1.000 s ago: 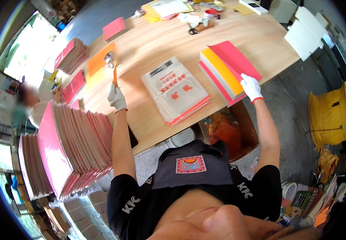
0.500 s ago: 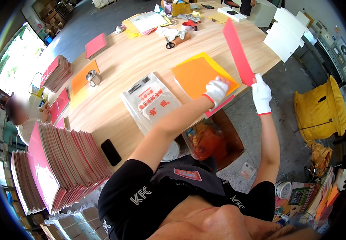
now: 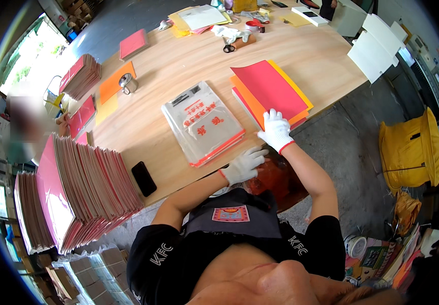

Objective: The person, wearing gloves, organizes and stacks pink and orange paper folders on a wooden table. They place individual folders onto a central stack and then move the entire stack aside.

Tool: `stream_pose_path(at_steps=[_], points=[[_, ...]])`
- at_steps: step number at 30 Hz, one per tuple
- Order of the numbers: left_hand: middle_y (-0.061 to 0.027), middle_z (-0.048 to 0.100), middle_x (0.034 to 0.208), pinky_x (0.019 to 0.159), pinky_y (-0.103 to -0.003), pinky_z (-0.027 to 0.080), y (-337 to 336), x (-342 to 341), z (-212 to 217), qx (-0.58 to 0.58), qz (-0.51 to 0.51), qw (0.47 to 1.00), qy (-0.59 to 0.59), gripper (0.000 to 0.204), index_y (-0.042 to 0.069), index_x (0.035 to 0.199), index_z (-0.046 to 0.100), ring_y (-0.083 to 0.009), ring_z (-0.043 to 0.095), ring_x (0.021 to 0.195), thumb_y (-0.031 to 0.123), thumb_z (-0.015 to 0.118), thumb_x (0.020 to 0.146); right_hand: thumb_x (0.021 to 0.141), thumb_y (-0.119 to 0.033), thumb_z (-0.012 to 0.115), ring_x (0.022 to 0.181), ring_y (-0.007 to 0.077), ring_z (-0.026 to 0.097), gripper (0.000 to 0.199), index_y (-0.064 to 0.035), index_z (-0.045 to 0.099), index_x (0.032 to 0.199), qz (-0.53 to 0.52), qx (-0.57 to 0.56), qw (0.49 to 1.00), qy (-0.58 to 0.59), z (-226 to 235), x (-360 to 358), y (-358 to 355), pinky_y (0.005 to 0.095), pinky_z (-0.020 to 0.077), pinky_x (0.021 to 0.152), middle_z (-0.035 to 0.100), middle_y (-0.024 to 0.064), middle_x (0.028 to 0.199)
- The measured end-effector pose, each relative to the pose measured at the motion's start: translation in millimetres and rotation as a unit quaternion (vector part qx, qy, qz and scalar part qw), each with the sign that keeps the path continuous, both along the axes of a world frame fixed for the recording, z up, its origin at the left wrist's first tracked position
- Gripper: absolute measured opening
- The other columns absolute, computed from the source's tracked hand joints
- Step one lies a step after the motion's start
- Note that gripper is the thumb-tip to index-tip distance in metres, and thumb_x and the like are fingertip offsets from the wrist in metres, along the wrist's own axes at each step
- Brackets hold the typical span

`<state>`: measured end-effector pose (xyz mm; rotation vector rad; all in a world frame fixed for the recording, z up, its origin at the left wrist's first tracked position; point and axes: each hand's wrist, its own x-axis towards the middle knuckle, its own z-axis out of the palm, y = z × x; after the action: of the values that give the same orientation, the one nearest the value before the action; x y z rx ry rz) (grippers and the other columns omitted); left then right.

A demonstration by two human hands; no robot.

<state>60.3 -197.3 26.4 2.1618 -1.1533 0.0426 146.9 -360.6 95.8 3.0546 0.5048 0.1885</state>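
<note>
A red sheet lies over orange and yellow sheets in a pile at the table's near right edge. My right hand, in a white glove with a red cuff, has its fingers curled over the near corner of the red sheet. Lower and to the left is my left hand, gloved alike, fingers spread with nothing in them. It hovers by the table's front edge. Between the pile and a black phone lies a stack of clear plastic bags with red printing.
Tall stacks of pink-covered boards stand on the left. A metal mug rests on an orange sheet. Scissors, tape and papers lie at the back. Another person's hand is at the far left.
The red sheet, held upright in my right hand before, now lies on the pile. My left hand has left the pile and moved down and left. The view has shifted slightly.
</note>
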Motion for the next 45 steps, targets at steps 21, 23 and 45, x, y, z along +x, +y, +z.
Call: stream_pose_path(at_steps=[21,23,45], points=[[-0.0116,0.055,0.131,0.101,-0.038,0.043,109,-117,-12,-0.038,0.256,0.958,0.125,0.036,0.008,0.114,0.062,-0.0297,0.048,0.125,0.011,0.069,0.08,0.081,-0.025,0.057,0.098,0.0323,0.059,0.03,-0.01,0.059,0.108,-0.003,0.061,0.996,0.06,-8,31,-51,0.0458,0.0483,0.082,0.06,0.0114,0.105],[-0.0115,0.055,0.13,0.101,-0.039,0.042,112,-120,-18,-0.038,0.251,0.958,0.134,0.036,0.007,0.115,0.062,-0.0301,0.048,0.125,0.011,0.069,0.08,0.081,-0.024,0.055,0.097,0.0328,0.059,0.029,-0.0097,0.059,0.106,0.007,0.079,0.994,0.075,-5,33,-53,0.0462,0.0479,0.081,0.06,0.0123,0.102],[-0.0106,0.055,0.131,0.105,-0.04,0.04,109,-133,-19,-0.053,0.238,0.959,0.142,0.04,0.009,0.118,0.061,-0.0317,0.044,0.129,0.007,0.069,0.079,0.086,-0.016,0.051,0.075,0.0367,0.065,0.059,-0.0174,0.031,0.142,0.002,-0.051,0.997,0.061,-12,34,-38,0.0497,0.0516,0.061,0.062,0.0198,0.092]])
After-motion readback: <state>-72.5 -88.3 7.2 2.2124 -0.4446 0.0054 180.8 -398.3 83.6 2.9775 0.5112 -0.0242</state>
